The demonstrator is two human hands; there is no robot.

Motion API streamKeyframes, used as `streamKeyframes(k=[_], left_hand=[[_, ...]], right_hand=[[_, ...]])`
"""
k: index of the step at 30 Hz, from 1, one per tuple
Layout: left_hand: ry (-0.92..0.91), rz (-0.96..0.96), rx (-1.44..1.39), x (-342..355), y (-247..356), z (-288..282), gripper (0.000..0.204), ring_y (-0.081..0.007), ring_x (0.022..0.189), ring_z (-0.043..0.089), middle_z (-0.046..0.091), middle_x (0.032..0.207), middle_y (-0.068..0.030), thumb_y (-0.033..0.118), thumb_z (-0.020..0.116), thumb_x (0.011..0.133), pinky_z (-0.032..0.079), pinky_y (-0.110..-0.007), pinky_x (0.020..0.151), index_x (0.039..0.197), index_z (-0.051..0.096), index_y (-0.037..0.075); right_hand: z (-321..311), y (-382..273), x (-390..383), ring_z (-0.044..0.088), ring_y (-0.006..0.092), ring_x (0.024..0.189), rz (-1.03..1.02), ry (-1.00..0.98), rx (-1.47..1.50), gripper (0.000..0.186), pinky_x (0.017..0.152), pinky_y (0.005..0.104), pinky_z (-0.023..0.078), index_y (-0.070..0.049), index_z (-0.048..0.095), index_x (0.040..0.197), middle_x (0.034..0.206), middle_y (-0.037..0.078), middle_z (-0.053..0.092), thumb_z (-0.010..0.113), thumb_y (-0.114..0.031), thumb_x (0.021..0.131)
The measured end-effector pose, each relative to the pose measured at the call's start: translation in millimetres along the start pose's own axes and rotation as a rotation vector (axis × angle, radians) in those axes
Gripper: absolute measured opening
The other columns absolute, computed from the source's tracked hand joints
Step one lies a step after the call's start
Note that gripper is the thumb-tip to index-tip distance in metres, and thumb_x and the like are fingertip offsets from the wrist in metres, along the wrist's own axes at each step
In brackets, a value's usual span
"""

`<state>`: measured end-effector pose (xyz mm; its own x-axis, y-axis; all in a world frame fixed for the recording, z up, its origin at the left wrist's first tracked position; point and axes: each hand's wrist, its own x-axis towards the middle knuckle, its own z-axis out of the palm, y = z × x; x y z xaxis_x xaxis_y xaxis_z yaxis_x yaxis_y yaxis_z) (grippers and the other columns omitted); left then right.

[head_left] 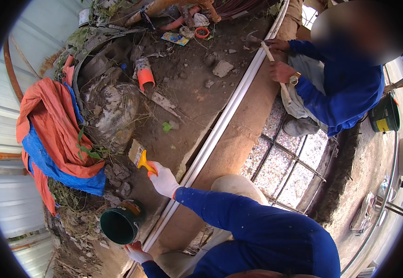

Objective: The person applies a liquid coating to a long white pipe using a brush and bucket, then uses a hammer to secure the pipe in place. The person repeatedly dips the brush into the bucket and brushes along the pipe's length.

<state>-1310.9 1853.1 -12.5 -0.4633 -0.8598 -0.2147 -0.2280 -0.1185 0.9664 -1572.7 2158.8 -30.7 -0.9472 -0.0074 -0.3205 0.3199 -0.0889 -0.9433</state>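
Note:
My right hand [164, 180], in a white glove, grips the yellow handle of a wide flat paintbrush [141, 156]. The pale bristles point up and left, above the dirt. Lower down, my left hand [137, 253], gloved too, has its fingers closed at the rim of a dark green bucket [119, 224]. This bucket tilts so that its mouth shows; the inside looks dark and its contents cannot be made out. Two white pipes or rails [229, 111] run diagonally beneath my right wrist.
Opposite, a co-worker in blue holds a wooden-handled hammer [275, 58]. An orange and blue tarp [58, 134] lies at left by a corrugated metal wall [7, 194]. Rocks [223, 68] and an orange pipe [146, 78] lie on the soil. A rebar grid [289, 157] spans the right side.

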Motion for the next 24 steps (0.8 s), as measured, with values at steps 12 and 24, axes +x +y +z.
streamKeyframes(k=[12, 24], left_hand=[[-0.053, -0.007, -0.034, 4.9, -11.5, -0.4, 0.031, -0.0206, 0.088, 0.062, 0.067, 0.117, -0.0053, 0.033, 0.06, 0.11, 0.05, -0.035, 0.073, 0.134, 0.059, 0.013], [-0.05, -0.122, 0.026, 18.2, 12.7, -23.1, 0.035, -0.016, 0.074, 0.049, 0.058, 0.102, 0.0024, 0.048, 0.067, 0.106, 0.038, -0.033, 0.063, 0.12, 0.058, 0.017]], right_hand=[[4.8, 2.7, 0.4, 0.074, 0.0383, 0.118, -0.022, 0.005, 0.012, 0.046, 0.101, 0.0402, 0.056, -0.003, 0.057, 0.15, 0.13, 0.024, 0.074, 0.062, -0.015, 0.105], [4.5, -18.2, -4.8, 0.07, 0.0441, 0.12, -0.017, -0.013, 0.076, 0.047, 0.102, 0.0464, 0.055, -0.004, 0.058, 0.148, 0.127, 0.028, 0.073, 0.063, -0.019, 0.104]])
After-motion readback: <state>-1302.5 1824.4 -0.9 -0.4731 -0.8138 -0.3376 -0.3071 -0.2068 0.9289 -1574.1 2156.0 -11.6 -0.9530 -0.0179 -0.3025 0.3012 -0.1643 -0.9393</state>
